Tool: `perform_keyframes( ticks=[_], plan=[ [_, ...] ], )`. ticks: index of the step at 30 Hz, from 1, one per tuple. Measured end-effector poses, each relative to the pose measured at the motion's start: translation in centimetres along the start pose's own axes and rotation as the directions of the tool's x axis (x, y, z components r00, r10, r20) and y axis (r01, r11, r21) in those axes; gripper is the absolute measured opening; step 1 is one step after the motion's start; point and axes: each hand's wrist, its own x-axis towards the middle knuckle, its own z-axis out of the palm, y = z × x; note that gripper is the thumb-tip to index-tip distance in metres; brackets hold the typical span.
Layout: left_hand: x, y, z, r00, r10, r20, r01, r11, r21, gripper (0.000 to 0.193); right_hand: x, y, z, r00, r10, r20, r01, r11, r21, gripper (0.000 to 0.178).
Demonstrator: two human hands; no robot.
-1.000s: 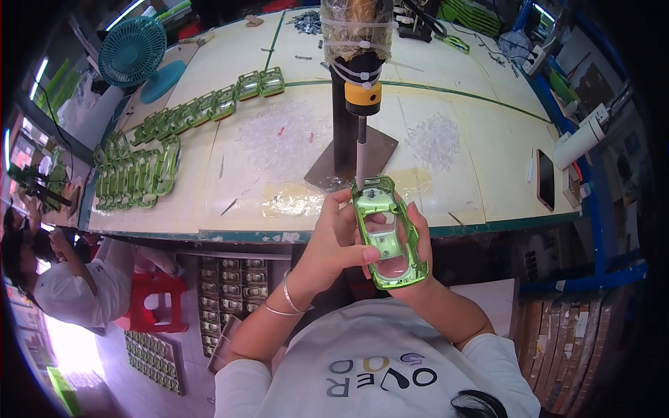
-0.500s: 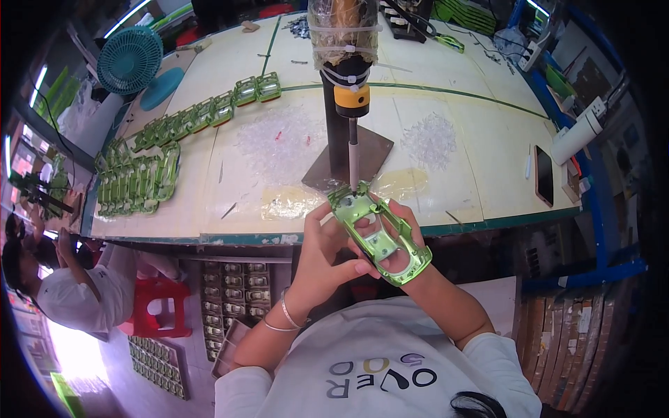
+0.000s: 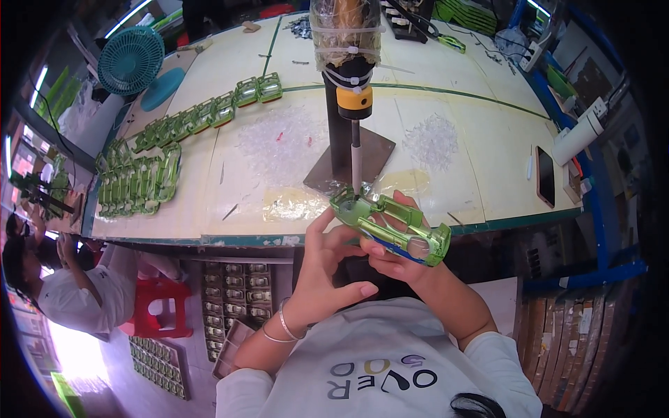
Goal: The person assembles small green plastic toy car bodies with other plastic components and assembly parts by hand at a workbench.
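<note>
A shiny green toy car body shell [image 3: 390,228] with window openings is tilted under a vertical powered screwdriver [image 3: 355,101]. The driver's bit meets the shell's far end. My right hand [image 3: 398,263] is shut on the shell from its right and near side, thumb along the lower edge. My left hand [image 3: 324,268] is beside the shell's left end, thumb spread well away. Its fingertips are at or just under the shell's edge; whether they bear on it is hard to tell.
Rows of green car shells [image 3: 139,182] stand at the table's left. Heaps of small clear plastic pieces [image 3: 282,143] lie either side of the driver's metal base [image 3: 376,157]. A phone [image 3: 545,175] lies at right, a fan [image 3: 131,59] far left. Another person [image 3: 87,292] sits at left.
The shell has turned so its near end swung right and up. My left thumb has come off the shell, while my right fingers now wrap its near side.
</note>
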Motion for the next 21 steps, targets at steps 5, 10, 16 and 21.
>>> perform_keyframes(
  ticks=[5, 10, 16, 21],
  plan=[
    [0.0, 0.08, 0.1, 0.999, 0.028, 0.034, -0.029, 0.999, 0.033, 0.097, -0.21, -0.31, -0.35, 0.995, 0.045, 0.089, -0.047, 0.999, 0.02, 0.056],
    [-0.07, 0.14, 0.04, 0.998, 0.023, 0.055, -0.026, 0.999, 0.047, 0.098, -0.31, -0.59, -0.89, 0.99, 0.067, 0.121, -0.071, 0.997, 0.032, 0.057],
    [-0.14, 0.22, 0.02, 0.997, 0.033, 0.075, -0.037, 0.998, 0.058, 0.099, -0.31, -0.56, -0.69, 0.993, 0.06, 0.106, -0.066, 0.996, 0.058, 0.058],
    [-0.17, 0.29, -0.01, 0.997, 0.029, 0.078, -0.033, 0.998, 0.059, 0.099, -0.29, -0.3, -0.11, 1.0, 0.024, 0.02, -0.026, 0.993, 0.112, 0.058]
  ],
)
